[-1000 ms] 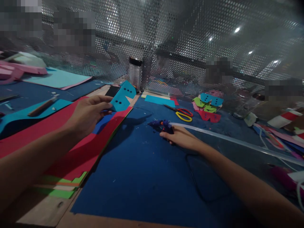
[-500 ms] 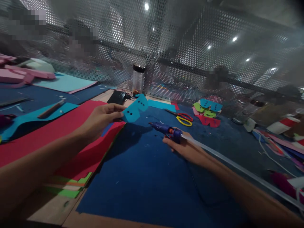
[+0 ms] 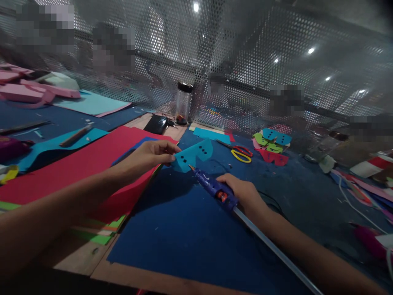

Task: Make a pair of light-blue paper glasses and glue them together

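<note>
My left hand [image 3: 153,153] pinches one end of a teal foam cut-out [image 3: 193,154] with small holes, holding it low over the dark blue mat [image 3: 184,229]. My right hand [image 3: 244,193] is wrapped round a blue glue gun [image 3: 211,187] with a long clear glue stick [image 3: 276,252] trailing back along my forearm. The gun's nozzle touches the near edge of the teal cut-out.
A stack of red and green foam sheets [image 3: 76,172] lies at left. Red-and-yellow scissors [image 3: 238,152] and a pile of coloured cut-outs [image 3: 272,143] lie beyond. A clear jar [image 3: 183,104] and black phone [image 3: 157,124] stand by the perforated metal screen [image 3: 245,61].
My left hand brought the teal cut-out down and to the right, over the mat. My right hand lifted the glue gun, turned it and brought its nozzle to the cut-out.
</note>
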{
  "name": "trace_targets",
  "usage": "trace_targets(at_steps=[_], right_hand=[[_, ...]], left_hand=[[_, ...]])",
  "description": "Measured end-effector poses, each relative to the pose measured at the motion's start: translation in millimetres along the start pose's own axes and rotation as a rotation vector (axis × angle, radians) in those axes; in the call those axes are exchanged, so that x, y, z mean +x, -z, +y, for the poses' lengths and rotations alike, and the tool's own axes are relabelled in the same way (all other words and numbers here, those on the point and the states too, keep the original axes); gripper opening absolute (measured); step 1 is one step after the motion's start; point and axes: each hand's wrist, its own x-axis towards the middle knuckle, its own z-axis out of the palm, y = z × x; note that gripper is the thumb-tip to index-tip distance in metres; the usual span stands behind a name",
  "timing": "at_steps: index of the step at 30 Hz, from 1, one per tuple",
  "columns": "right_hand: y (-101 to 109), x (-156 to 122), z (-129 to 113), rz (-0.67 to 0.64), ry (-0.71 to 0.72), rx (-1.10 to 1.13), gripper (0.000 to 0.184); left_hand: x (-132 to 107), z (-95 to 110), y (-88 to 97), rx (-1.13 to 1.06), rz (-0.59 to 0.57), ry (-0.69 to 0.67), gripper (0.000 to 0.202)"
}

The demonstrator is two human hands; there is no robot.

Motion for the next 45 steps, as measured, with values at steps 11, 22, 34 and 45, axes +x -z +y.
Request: trace_targets(at_steps=[11, 22, 34, 45], right_hand=[[6, 1, -13, 0.011, 0.102, -0.105, 0.030], [9, -2, -9, 0.006, 0.154, -0.161, 0.028], [6, -1, -10, -0.013, 0.169, -0.215, 0.026], [8, 0, -12, -0.029, 0.163, -0.206, 0.030]], left_hand=[[-1, -2, 1.7, -0.021, -0.084, 0.028, 0.020], [5, -5, 7.5, -0.125, 0.011, 0.092, 0.024], [5, -5, 8.3, -0.157, -0.001, 0.123, 0.024], [5, -9, 10.5, -0.175, -0.042, 0.104, 0.020]])
